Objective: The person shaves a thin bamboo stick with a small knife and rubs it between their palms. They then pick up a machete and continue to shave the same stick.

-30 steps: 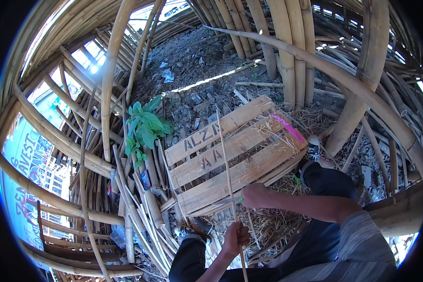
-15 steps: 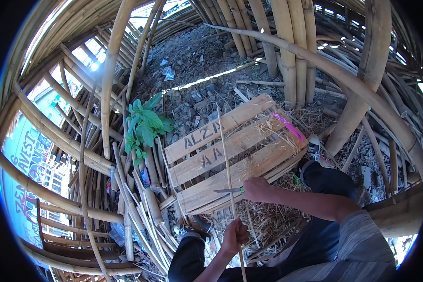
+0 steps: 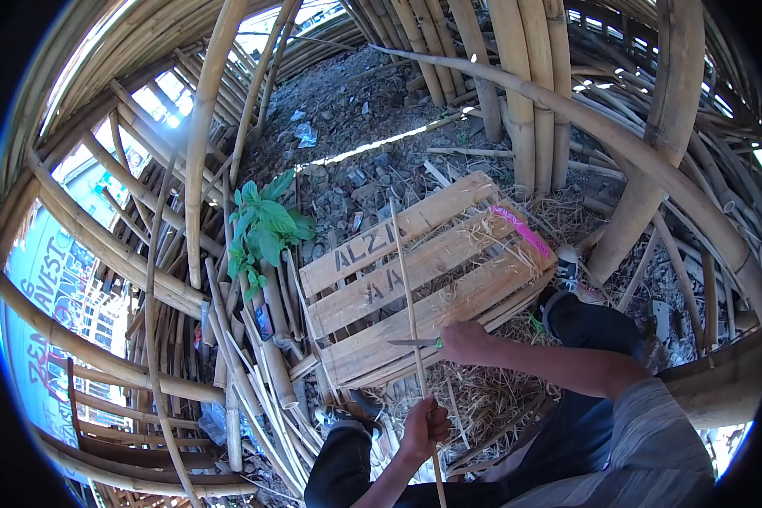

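My left hand [image 3: 424,429] is closed around a long thin bamboo strip [image 3: 406,292], which runs up and away from me across the crate. A knife [image 3: 411,342] with a green-edged handle is gripped in my right hand [image 3: 467,343], its blade pointing left and crossing the strip above my left hand. Behind both hands lies a slatted wooden crate [image 3: 347,302] with dark stencilled letters and a pink label [image 3: 521,229] at its right corner. Pale shavings [image 3: 504,398] are heaped below my right forearm.
A leafy green plant [image 3: 267,224] stands left of the crate. Bamboo poles [image 3: 521,102] rise behind it, and a long bent pole [image 3: 601,127] arches over the right side. Split strips [image 3: 258,415] lie at the lower left, near my shoe. A blue painted banner [image 3: 51,313] hangs outside the left wall.
Almost nothing differs. The view has shifted very slightly, while both hands, the knife and the bamboo strip keep nearly the same places.
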`<state>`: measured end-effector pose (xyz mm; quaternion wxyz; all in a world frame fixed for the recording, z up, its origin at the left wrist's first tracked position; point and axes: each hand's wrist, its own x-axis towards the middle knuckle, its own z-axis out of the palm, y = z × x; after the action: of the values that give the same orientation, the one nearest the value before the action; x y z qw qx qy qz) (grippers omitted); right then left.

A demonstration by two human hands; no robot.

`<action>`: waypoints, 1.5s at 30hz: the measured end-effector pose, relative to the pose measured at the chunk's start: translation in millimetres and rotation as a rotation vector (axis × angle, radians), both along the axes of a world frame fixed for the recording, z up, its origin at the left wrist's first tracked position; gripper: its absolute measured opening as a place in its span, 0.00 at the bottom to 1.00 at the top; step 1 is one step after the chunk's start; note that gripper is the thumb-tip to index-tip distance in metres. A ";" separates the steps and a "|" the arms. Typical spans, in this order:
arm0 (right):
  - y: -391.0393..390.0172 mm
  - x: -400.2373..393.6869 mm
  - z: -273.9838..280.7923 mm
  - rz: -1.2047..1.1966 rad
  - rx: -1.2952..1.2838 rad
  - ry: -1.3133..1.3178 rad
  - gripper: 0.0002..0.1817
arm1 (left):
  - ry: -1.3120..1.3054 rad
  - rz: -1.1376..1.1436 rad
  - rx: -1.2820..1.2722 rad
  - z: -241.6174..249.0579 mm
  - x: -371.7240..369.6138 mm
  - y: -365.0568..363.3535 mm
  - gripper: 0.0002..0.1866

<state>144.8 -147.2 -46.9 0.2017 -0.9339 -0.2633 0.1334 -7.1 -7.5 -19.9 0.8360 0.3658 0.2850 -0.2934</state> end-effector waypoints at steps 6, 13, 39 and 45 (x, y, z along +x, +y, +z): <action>10.3 -41.7 -0.5 0.281 0.095 0.200 0.15 | -0.003 0.003 0.011 -2.4 -1.4 -0.2 0.18; 2.9 -1.9 4.6 -0.003 0.040 0.101 0.16 | -0.018 -0.002 0.028 0.6 -0.3 -3.0 0.17; 11.6 -41.7 22.0 0.301 0.049 0.254 0.16 | 0.005 0.009 0.006 -3.0 -0.2 0.8 0.17; 10.7 -36.4 17.8 0.261 0.053 0.120 0.16 | -0.010 0.003 -0.021 -6.5 0.9 2.4 0.17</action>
<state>108.4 -136.5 -29.1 0.2225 -0.8766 -0.3732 0.2068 -6.2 -5.1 -26.4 0.8415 0.3583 0.2782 -0.2934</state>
